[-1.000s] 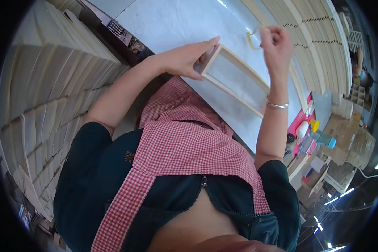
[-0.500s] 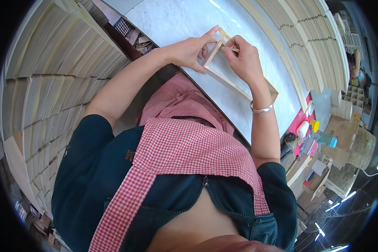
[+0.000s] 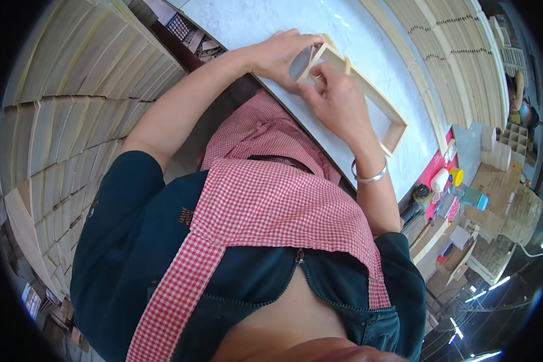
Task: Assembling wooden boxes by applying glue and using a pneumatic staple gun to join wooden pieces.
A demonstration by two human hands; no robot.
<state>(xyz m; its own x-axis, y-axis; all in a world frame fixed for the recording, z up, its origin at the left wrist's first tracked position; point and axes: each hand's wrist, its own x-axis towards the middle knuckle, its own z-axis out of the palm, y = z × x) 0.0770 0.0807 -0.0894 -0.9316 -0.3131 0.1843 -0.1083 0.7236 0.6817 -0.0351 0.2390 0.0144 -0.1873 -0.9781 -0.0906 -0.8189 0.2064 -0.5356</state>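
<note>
At 9 to 10 o'clock, pale wood boards (image 3: pixel 84 127) stand in stacks. At 11, a blue basket (image 3: pixel 178 26) is just beside the marbled worktop (image 3: pixel 241 27). At 12, the L hand (image 3: pixel 276 55) has its grip closed on one short end of the wooden frame (image 3: pixel 377 98), which stretches approx. toward 2 o'clock over the worktop. At 1, the R hand (image 3: pixel 339 104) has curled fingers nr. the same end; cannot tell if its grip holds sth. At 2, wood strips (image 3: pixel 446 54) make long rows. At 3 is a pink sheet (image 3: pixel 431 169) w/ a white cylinder (image 3: pixel 440 180). At 4, lit tubes (image 3: pixel 499 280) hang in the room's darker part.
</note>
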